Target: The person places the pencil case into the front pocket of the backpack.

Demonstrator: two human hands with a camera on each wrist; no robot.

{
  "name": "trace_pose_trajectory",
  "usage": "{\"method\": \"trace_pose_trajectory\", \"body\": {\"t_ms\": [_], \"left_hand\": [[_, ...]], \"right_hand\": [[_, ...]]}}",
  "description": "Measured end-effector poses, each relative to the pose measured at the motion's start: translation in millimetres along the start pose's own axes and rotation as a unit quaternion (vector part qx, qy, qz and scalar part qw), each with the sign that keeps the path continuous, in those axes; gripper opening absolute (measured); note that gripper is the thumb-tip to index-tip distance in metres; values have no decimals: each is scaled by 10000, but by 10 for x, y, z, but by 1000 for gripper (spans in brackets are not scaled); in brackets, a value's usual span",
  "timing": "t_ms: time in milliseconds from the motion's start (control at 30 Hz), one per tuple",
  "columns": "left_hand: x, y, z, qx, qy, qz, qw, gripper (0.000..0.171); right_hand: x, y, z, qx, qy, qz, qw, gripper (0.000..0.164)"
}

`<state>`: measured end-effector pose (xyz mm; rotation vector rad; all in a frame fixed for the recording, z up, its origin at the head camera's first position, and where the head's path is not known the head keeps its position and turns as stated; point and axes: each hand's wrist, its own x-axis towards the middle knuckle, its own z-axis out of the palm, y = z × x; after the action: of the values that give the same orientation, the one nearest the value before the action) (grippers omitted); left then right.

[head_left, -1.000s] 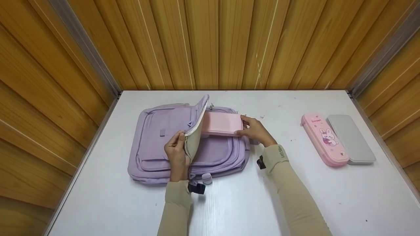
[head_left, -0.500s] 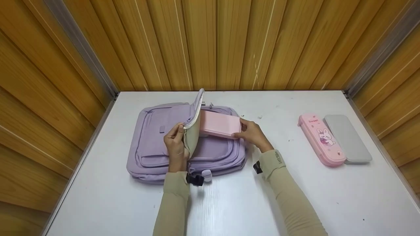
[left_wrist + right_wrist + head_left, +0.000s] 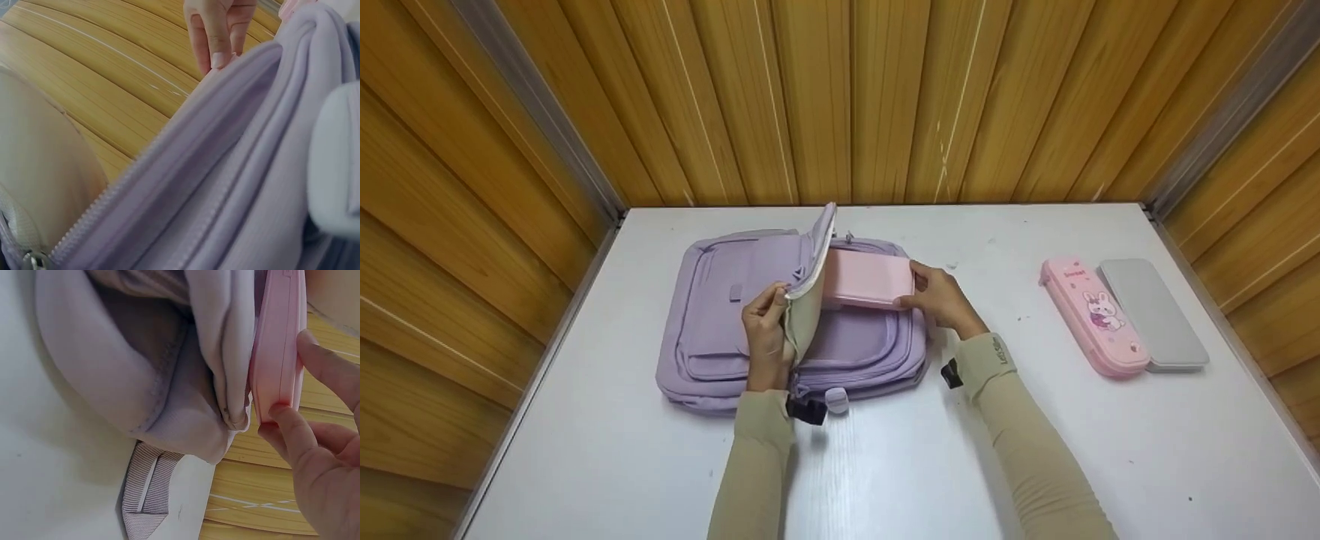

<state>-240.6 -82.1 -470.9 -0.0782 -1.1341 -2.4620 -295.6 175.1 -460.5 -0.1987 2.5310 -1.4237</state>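
Note:
A lilac backpack [image 3: 712, 300] lies flat on the white table, its zipped front flap [image 3: 804, 319] lifted to show a cream lining. My left hand [image 3: 766, 326] pinches the flap's edge between thumb and fingers and holds it upright. In my right hand [image 3: 945, 298] is the near end of a plain pink case [image 3: 870, 279], gripped between thumb and fingers. The case lies over the opened pocket, and its left end is hidden behind the flap. In the right wrist view the pink case [image 3: 279, 343] shows its seamed side beside the bag's folds.
On the right of the table [image 3: 885, 480] lies a pink pencil case [image 3: 1095, 319] with a rabbit picture, touching a flat grey case [image 3: 1159, 315]. A small lilac pendant [image 3: 836, 400] sits by the bag's front edge. Wood-patterned walls [image 3: 877, 105] stand around the table.
The view has shifted slightly. Both hands keep their holds, and the pink case and the lifted flap stay in nearly the same place, with only a small change in tilt.

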Motion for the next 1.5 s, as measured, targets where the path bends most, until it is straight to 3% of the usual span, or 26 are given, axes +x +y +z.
{"method": "trace_pose_trajectory", "body": {"t_ms": [233,633,867,1033,1267,1500], "left_hand": [[-10,-32,-13,68,-229,57,9997,3],[-31,-69,-48,108,-416,-121,9990,7],[-47,-62,-56,230,-486,-175,9984,22],[-43,-76,-61,109,-588,-176,9981,17],[-41,-92,-64,65,-537,-137,9984,5],[-42,-82,-77,232,-444,-238,9985,20]], "right_hand": [[78,-68,35,584,-170,-9,9981,86],[205,-175,71,459,-282,-214,9983,70],[286,-192,98,522,-189,-24,9985,72],[326,-204,155,441,-20,167,9989,73],[352,-230,227,338,70,74,9994,73],[357,-232,302,454,160,42,9988,73]]}}
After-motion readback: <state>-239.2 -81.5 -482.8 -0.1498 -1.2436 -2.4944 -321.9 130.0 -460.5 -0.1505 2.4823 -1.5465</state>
